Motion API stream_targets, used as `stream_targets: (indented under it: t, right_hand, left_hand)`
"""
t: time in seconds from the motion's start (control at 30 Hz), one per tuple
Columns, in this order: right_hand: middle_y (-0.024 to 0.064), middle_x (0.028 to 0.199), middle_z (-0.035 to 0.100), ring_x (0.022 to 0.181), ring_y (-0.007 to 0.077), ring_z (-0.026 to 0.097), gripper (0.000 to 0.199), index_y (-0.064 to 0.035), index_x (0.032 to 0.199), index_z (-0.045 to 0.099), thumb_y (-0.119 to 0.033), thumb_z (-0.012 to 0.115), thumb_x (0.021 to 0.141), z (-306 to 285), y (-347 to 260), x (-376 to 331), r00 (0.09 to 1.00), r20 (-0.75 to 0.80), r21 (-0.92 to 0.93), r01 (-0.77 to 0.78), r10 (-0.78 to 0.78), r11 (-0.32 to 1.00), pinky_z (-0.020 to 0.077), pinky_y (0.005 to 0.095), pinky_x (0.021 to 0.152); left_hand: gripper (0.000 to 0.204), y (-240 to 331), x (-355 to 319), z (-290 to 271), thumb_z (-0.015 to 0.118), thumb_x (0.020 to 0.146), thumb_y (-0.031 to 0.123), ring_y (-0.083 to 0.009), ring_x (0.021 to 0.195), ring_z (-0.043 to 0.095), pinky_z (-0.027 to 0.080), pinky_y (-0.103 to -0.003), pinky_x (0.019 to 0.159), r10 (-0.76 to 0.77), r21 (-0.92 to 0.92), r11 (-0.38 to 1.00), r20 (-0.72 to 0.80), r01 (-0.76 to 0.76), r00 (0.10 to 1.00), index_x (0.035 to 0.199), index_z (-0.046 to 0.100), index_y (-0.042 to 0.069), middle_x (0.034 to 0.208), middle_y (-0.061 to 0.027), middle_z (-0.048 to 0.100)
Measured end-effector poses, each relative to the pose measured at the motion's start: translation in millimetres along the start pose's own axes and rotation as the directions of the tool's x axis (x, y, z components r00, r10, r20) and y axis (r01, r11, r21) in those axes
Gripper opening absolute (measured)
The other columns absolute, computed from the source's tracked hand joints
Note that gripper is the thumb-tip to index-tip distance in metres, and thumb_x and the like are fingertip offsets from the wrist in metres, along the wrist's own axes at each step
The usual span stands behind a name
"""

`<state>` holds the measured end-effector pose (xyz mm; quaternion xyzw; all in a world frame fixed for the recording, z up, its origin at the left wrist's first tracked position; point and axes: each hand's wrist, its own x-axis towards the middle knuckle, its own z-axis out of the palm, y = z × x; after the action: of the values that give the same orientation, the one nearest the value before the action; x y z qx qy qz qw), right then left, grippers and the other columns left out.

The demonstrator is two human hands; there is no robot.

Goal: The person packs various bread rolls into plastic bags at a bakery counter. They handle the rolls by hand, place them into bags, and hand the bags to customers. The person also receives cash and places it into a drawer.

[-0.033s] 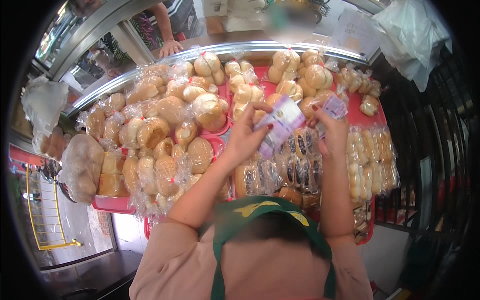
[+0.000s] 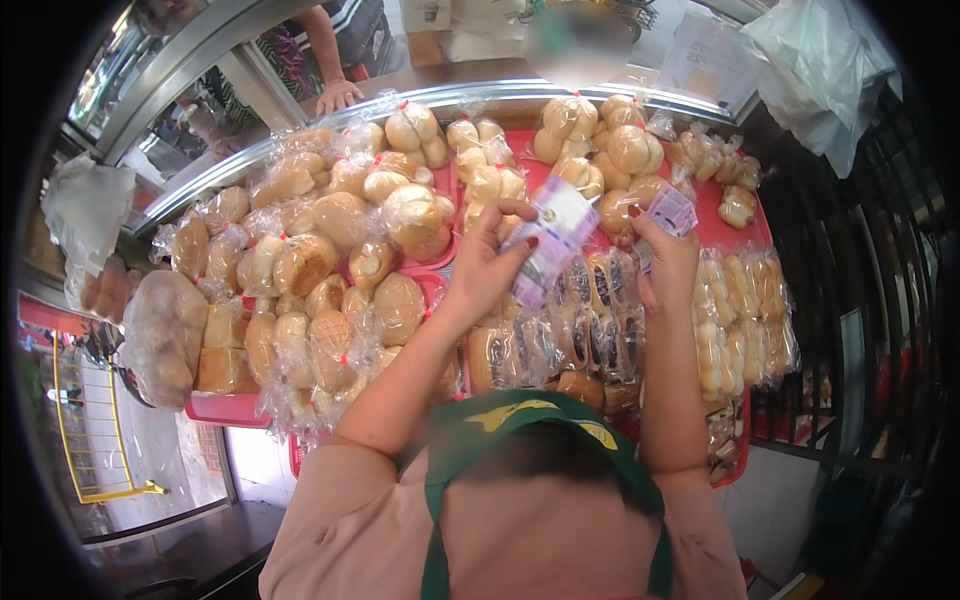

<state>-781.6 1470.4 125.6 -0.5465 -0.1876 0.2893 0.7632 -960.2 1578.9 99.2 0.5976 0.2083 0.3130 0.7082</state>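
My left hand (image 2: 487, 262) is closed on purple-and-white banknotes (image 2: 560, 225), thumb on top and fingers curled behind them. The notes lie fanned at a slant, partly overlapping. To the right, my right hand (image 2: 668, 255) pinches a folded purple banknote (image 2: 672, 212) between thumb and fingers; whether it is more than one note I cannot tell. A gap separates the notes in the two hands. Both hands hover over plastic-wrapped bread, with dark-filled rolls (image 2: 590, 335) below them and round buns (image 2: 630, 150) beyond.
Bagged buns (image 2: 335, 255) crowd red trays (image 2: 745, 235) on the left and at the back. Long bagged rolls (image 2: 740, 325) lie at the right. Plastic bags (image 2: 825, 80) hang at the upper right. Behind the metal-edged counter, another person's hand (image 2: 340, 96) rests on the ledge.
My left hand's banknotes have shifted slightly left, widening the gap to my right hand. My right hand stays almost in place with its note.
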Motion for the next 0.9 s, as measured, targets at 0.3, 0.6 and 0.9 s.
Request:
stream_targets:
  t: [0.3,0.6,0.9]
  right_hand:
    - [0.0073,0.098,0.069,0.089,0.0128,0.066,0.036,0.0005,0.114,0.059,0.008,0.068,0.079,7.4,36.6,-30.0,0.995,0.083,-0.101,0.057,-0.048,0.993,0.0537,0.0273,0.076]
    - [0.0022,0.095,0.064,0.084,0.0093,0.06,0.042,-0.0015,0.119,0.056,0.003,0.071,0.08,13.3,27.0,-36.7,0.978,0.078,-0.289,0.206,-0.191,0.935,0.0496,0.0259,0.078]
    - [0.0065,0.114,0.063,0.102,0.0126,0.062,0.049,0.0005,0.134,0.05,0.001,0.061,0.087,10.6,37.3,-51.6,0.834,0.52,-0.252,-0.06,0.187,0.966,0.0513,0.0281,0.088]
  left_hand:
    - [0.035,-5.4,4.3,17.0,0.066,0.087,-0.001,-0.0046,0.078,0.06,0.048,-0.018,0.067,0.008,0.027,1.0,-0.017,-0.007,1.0,0.122,0.064,-0.001,0.096,-0.0046,0.069]
    - [0.012,2.5,4.6,-0.5,0.078,0.076,0.004,-0.011,0.082,0.06,0.048,-0.026,0.077,0.013,0.576,0.817,-0.043,0.015,0.999,0.086,0.072,0.003,0.09,-0.0034,0.062]
    - [0.014,5.2,-0.1,-5.7,0.077,0.074,0.0,-0.0195,0.105,0.059,0.048,-0.034,0.09,0.276,0.49,0.81,0.168,-0.324,0.946,0.085,0.073,0.008,0.12,-0.0081,0.057]
